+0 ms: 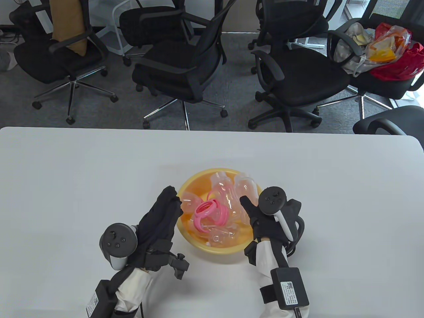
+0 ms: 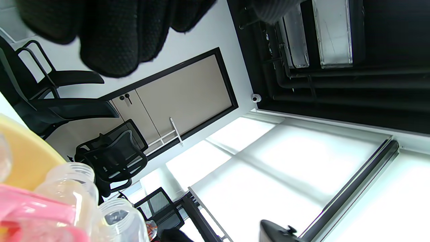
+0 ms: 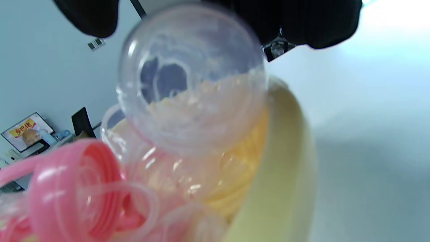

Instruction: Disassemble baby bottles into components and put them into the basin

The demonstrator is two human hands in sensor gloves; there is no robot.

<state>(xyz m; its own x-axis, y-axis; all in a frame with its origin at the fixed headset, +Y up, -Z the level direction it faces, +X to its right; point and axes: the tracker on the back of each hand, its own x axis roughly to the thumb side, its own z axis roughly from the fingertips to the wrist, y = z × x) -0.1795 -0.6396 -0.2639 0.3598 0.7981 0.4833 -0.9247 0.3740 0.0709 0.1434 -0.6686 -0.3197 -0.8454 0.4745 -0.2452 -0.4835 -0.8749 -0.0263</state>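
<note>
L hand (image 1: 164, 212) sits at the basin's (image 1: 188, 237) left rim, fingers straight-ish and bunched, tips at the rim edge, holding nothing that shows. R hand (image 1: 261, 220) is at the basin's right rim, thumb pointing in over the contents; other fingers are hidden under the tracker in the table view. R wrist view shows a clear bottle (image 3: 191, 84) just below the glove, very close to lens, but whether the fingers grip it or only hover can't be told.

Basin is yellow, on the desk (image 1: 66, 185) between both hands, near the desk's front edge. Inside: several clear bottles (image 1: 245, 188) lying tilted toward the basin's far and right side, pink rings (image 1: 210, 212) w/ handles piled about mid-basin, clear small parts toward the near side, hard to separate by eye.

Desk surface left, right and beyond the basin is bare white; far edge well apart from the basin. Beyond that edge, office chairs (image 1: 185, 66), one w/ bags (image 1: 387, 49).

L wrist view is turned nearly upside down: mostly ceiling and window, basin rim, two bottle necks and pink cut off at its lower left corner. R wrist view blurry up close.
</note>
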